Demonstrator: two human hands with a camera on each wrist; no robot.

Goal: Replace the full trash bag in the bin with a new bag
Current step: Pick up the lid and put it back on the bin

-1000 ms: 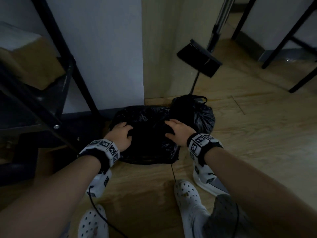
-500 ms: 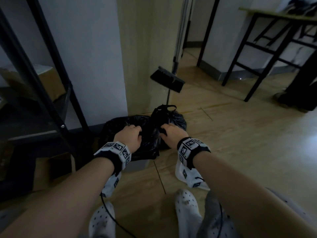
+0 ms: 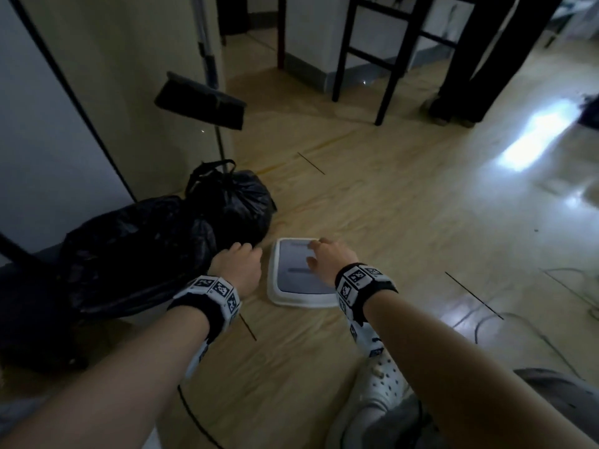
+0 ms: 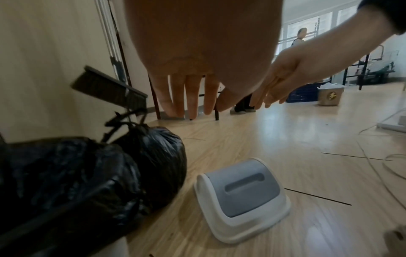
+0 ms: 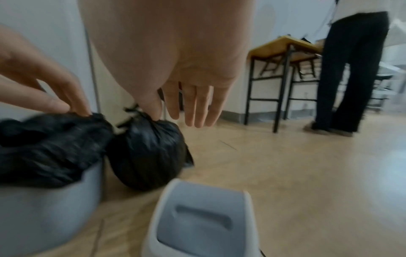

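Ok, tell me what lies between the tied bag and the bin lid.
Only bare wood floor separates the tied bag from the bin lid; the left wrist view shows it.

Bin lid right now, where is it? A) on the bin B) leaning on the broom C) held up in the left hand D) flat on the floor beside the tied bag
D: the lid lies on the wood floor right of the tied bag, under the open right hand.

Bin lid [image 4: 243, 198] lies on the floor [image 4: 285, 139] beside the tied bag [image 4: 153, 156] (black).
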